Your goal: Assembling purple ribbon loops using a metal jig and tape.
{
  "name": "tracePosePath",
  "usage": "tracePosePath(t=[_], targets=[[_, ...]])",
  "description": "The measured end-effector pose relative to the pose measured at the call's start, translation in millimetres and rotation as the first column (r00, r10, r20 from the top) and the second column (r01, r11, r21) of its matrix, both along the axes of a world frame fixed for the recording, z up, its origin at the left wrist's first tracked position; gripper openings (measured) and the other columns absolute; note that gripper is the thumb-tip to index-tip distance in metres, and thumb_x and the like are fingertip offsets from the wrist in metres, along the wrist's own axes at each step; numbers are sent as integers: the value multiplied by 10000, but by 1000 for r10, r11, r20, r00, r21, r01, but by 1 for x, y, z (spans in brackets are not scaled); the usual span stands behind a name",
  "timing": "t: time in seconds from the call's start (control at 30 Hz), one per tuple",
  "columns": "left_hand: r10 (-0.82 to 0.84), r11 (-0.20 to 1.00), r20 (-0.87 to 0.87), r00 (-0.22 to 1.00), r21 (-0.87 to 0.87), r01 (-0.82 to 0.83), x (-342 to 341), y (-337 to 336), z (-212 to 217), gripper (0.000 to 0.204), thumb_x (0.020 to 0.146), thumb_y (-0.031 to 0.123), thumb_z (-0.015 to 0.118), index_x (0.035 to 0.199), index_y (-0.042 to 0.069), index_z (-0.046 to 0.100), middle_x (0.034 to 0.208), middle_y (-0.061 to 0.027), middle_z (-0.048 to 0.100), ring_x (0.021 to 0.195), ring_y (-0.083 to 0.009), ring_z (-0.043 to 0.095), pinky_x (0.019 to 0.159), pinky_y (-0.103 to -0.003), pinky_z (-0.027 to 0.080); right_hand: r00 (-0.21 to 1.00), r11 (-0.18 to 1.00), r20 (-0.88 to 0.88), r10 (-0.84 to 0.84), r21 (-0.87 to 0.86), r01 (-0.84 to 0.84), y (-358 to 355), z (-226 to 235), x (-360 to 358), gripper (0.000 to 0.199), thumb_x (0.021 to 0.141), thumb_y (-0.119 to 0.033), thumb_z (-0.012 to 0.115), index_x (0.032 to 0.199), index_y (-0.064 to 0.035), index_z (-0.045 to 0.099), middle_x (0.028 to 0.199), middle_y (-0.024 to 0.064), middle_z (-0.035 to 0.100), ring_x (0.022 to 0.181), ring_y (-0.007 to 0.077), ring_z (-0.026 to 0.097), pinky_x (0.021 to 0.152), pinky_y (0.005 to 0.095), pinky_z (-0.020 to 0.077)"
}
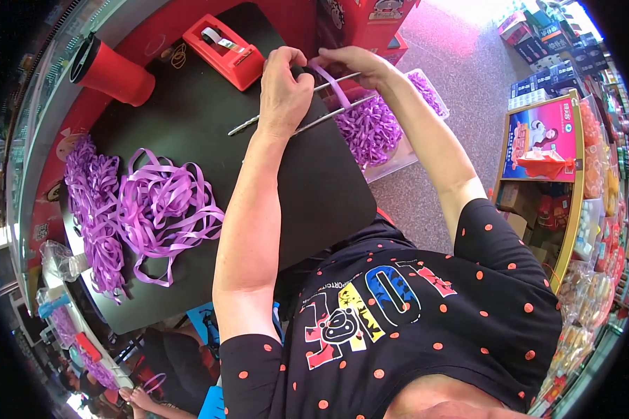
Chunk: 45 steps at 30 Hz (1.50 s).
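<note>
Two thin metal rods [247, 124] lie slantwise over the far right part of the black table [258, 188] and reach past its edge. A purple ribbon strip [340, 92] runs across them near my fingers. My left hand [285, 92] is closed above the rods, fingers curled; what it grips is hidden. My right hand [362, 65] holds the ribbon's upper end between bent fingers, partly hidden. Close by, a red tape dispenser [223, 52] sits left of my left hand. Beneath the rods' right ends, purple ribbon loops [370, 129] fill a clear plastic bin [391, 162].
Loose purple ribbon [164, 202] is heaped on the table's left side, beside a denser pile [94, 209]. A red tumbler [115, 73] and rubber bands [179, 56] are at the far left. Goods shelves [538, 188] line the right. Another person's hand [138, 399] shows at lower left.
</note>
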<state>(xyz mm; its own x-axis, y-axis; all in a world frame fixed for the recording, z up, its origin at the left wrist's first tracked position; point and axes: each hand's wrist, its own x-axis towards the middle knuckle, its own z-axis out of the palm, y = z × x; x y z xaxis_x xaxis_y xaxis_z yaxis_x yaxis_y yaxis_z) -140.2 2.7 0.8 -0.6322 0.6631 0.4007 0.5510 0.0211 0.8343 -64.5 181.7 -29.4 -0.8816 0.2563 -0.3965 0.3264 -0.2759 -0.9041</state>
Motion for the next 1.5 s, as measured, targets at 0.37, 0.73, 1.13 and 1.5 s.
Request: tracePosePath(t=[0.37,0.73,1.13,1.5], targets=[[1,1000,53,999,24,-3,6,-2,7,152,734,-66,498,841,15,571,857,-115,585,806,-266,586,763,-340,468,990,828,-135,-28,551,99,-82,-22,116,298,961,-216,478,1100,15,607,970,78,630,932,133,571,843,274,431],[142,989,-121,982,-21,-146,19,-21,56,182,771,-62,455,828,15,610,876,-108,609,813,-237,617,754,-323,482,967,774,-189,-173,581,252,-110,31,125,335,944,-289,514,1086,-7,625,857,76,598,854,170,566,773,292,433],[-203,970,960,-195,224,92,142,-40,40,539,948,445,441,1213,-19,373,1249,-259,424,1168,-349,447,992,-478,386,981,978,-58,-185,89,190,-81,36,114,506,947,-480,465,936,-12,656,721,-56,518,612,35,387,560,184,311],[-565,824,802,-194,536,-186,130,-10,1,553,961,553,264,1170,59,400,1024,-108,538,982,-254,498,965,-460,359,976,975,-53,-211,61,214,-82,33,118,585,936,-539,432,956,-13,688,745,-8,597,656,69,479,631,208,363]])
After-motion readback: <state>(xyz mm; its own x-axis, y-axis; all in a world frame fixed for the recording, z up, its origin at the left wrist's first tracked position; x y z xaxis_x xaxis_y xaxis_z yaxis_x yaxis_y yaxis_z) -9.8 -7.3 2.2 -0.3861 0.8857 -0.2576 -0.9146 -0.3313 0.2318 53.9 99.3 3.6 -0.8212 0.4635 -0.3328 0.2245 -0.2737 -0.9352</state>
